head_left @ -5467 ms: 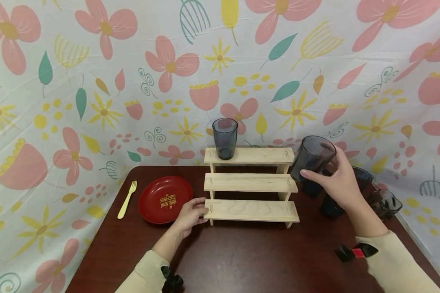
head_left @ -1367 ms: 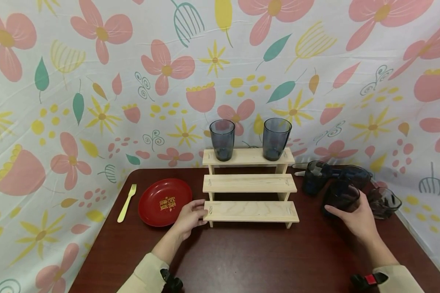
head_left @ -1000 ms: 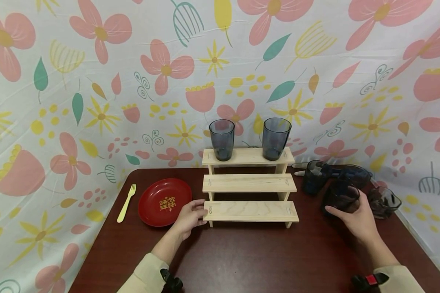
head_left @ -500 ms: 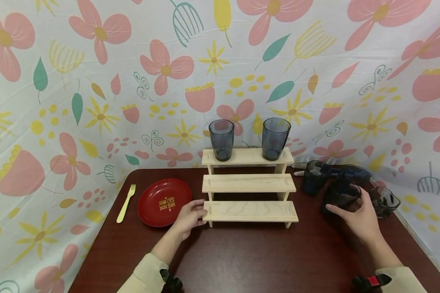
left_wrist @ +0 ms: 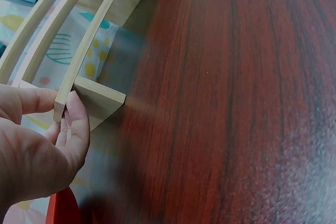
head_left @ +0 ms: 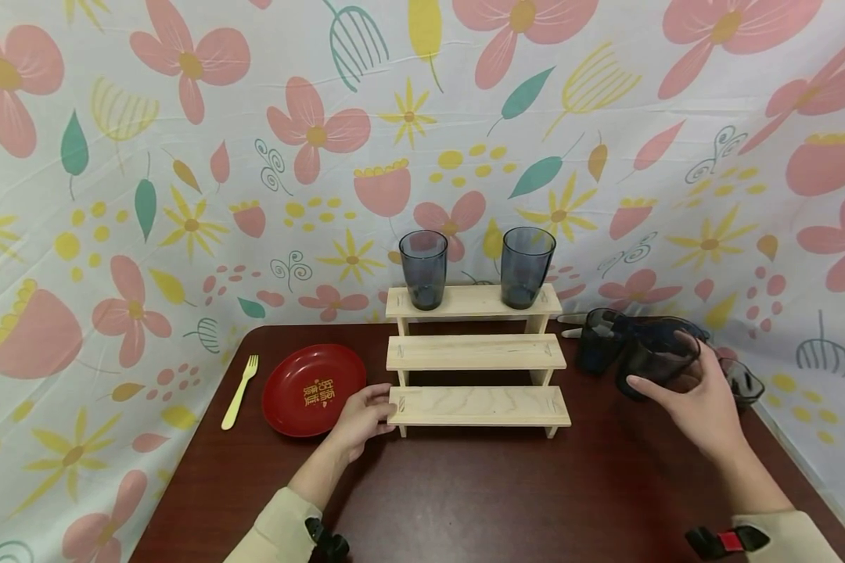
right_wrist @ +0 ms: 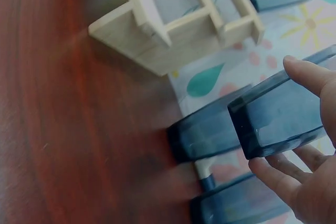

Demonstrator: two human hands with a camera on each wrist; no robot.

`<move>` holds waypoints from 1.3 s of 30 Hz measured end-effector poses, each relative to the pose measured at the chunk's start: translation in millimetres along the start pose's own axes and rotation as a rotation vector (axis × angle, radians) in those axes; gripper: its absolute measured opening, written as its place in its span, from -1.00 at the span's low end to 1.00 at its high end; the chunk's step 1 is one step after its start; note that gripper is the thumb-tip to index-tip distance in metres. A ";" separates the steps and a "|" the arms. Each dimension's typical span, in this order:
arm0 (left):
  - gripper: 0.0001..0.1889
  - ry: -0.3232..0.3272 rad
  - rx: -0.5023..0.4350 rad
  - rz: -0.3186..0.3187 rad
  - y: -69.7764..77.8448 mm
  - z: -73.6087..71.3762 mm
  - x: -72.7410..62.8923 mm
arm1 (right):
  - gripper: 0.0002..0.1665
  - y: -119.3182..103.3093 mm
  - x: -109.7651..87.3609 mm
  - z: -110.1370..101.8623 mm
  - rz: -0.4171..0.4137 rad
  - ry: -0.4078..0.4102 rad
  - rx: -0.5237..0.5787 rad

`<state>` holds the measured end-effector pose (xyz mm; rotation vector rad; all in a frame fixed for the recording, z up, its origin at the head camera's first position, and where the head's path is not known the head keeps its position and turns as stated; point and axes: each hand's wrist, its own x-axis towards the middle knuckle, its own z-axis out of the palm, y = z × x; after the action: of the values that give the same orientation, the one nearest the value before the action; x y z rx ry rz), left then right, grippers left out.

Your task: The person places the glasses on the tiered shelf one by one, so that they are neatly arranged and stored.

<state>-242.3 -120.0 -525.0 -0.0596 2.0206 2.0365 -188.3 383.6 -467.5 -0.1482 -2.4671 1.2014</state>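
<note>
My left hand (head_left: 357, 422) pinches the left end of the lowest board of a three-tier wooden display rack (head_left: 479, 407); in the left wrist view the thumb lies on one face of the board (left_wrist: 79, 61), fingers on the other. Two blue-grey glass tumblers stand upright on the top tier, one at left (head_left: 424, 274), one at right (head_left: 526, 270). To the right of the rack, my right hand (head_left: 707, 407) grips another glass tumbler (head_left: 651, 363), thumb on one side and fingers on the other. In the right wrist view this tumbler (right_wrist: 278, 114) is raised off the table.
More dark tumblers (head_left: 597, 344) stand behind the held one, overlapping it in the head view. Beside the right hand is a small clear glass dish (head_left: 745, 379). A red plate (head_left: 313, 391) and yellow fork (head_left: 240, 393) lie left of the rack. A patterned cloth (head_left: 324, 195) hangs behind.
The tumbler my right hand carried earlier now stands on the top tier at right. That hand has since gripped another tumbler and lifted it slightly. My left hand stays on the rack.
</note>
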 end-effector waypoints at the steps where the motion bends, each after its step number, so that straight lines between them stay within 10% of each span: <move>1: -0.39 -0.001 -0.002 0.000 -0.2 -0.1 -0.1 | 0.22 -4.7 0.4 -0.5 -0.002 -0.009 -0.005; 21: -0.37 0.001 0.002 0.016 -0.7 0.5 1.2 | 0.19 -74.6 11.3 39.4 -0.149 -0.131 0.057; 39: -0.38 0.000 0.005 0.013 -1.6 -0.8 1.4 | 0.20 -127.7 28.0 123.1 -0.237 -0.264 0.228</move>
<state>-243.4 -120.6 -526.8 -0.0455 2.0312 2.0397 -252.4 220.4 -428.6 0.3783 -2.4498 1.4594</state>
